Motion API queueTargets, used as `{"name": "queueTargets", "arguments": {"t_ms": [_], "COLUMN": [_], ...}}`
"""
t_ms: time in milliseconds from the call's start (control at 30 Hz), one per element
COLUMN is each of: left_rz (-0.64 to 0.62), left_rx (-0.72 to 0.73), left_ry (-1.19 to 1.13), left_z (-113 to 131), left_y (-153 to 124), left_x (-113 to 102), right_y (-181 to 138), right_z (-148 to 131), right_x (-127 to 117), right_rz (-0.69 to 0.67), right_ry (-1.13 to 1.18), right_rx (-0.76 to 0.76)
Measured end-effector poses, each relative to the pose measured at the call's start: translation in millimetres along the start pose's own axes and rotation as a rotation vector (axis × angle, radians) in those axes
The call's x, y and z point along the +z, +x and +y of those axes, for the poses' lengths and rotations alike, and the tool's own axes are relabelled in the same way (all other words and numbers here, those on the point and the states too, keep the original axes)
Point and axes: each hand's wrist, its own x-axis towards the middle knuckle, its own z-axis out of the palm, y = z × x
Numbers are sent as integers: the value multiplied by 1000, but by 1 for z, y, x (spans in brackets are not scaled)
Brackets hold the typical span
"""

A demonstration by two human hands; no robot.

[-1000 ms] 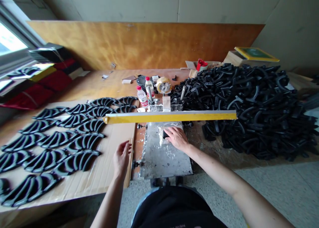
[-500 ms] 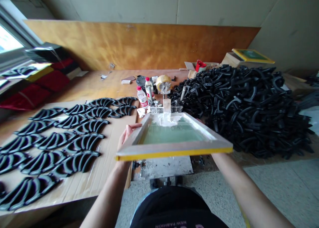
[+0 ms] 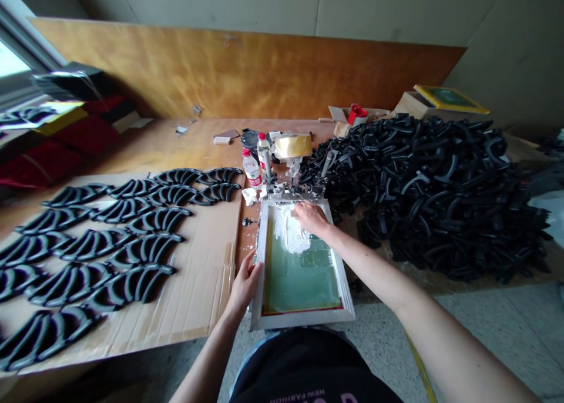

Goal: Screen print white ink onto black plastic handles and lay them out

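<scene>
A screen-printing frame (image 3: pixel 304 319) with green mesh (image 3: pixel 302 279) lies flat on the bench in front of me. A smear of white ink (image 3: pixel 285 234) covers its far end. My left hand (image 3: pixel 245 281) grips the frame's left rail near the front. My right hand (image 3: pixel 311 218) sits on the far end of the mesh at the edge of the ink, fingers curled over something I cannot make out. Black curved plastic parts (image 3: pixel 132 251) lie in rows on a cardboard sheet (image 3: pixel 205 274) to the left.
A large heap of the same black parts (image 3: pixel 440 180) fills the table to the right. Behind the frame stand two small bottles (image 3: pixel 251 169), a tape roll (image 3: pixel 293 146) and clamps. A second yellow-edged screen (image 3: pixel 449 97) rests on boxes at the far right.
The raised frame has swung down flat onto the bench. My right hand went from under it to the far end of the mesh, and my left slid to the left rail.
</scene>
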Motion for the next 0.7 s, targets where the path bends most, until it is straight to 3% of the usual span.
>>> {"name": "queueTargets", "arguments": {"t_ms": [200,400,567,700], "left_rz": [15,-23,-14,-42], "left_rx": [14,-41,-61,-66], "left_ry": [-24,-27,-51,-88], "left_z": [6,8,16,32], "left_y": [-5,-9,-13,-19], "left_x": [0,1,1,-4], "right_y": [-50,-47,-58,-16], "right_z": [3,-3,0,9], "right_x": [-18,-8,-4,-21], "right_rz": [-126,13,-16,50], "right_ry": [141,85,143,201], "right_rx": [-445,-275,-342,-128]}}
